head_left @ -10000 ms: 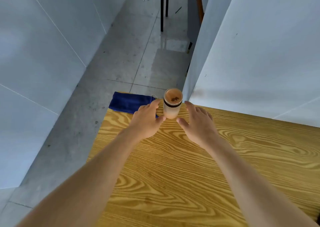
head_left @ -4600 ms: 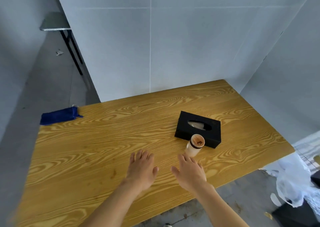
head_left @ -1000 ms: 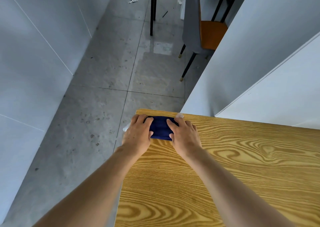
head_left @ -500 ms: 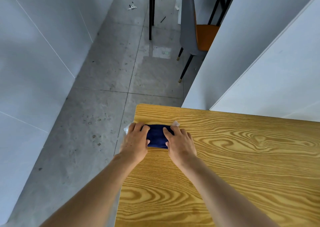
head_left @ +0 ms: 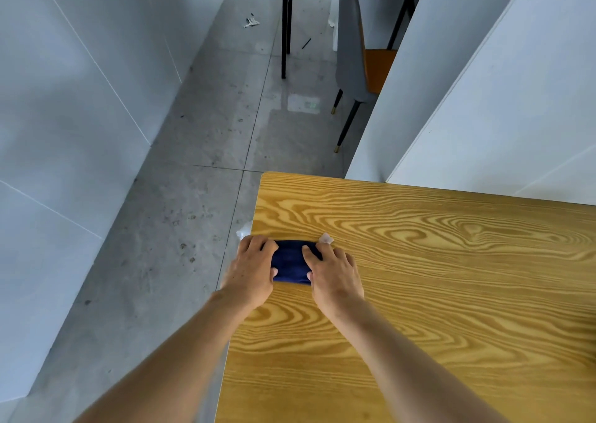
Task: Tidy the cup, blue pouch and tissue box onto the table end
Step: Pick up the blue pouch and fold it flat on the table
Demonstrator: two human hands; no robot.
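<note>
Two hands bracket the blue pouch (head_left: 292, 262), which lies on the desk (head_left: 419, 277) at its left edge. The left hand (head_left: 253, 269) and right hand (head_left: 333, 272) each curl fingers over an end of the pouch, gripping it. Best to lift both ends evenly, keeping the pouch inboard of that edge.

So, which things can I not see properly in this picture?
- Pouch, head view: both ends covered by the left hand and right hand; its length and each grip underneath are hidden.
- White bits beside the fingers: too small to tell what they are.
- Cup and tissue box: not in view.
- Table: cut off by the right and bottom edges.
- Chair: partly behind the white panel.
</note>
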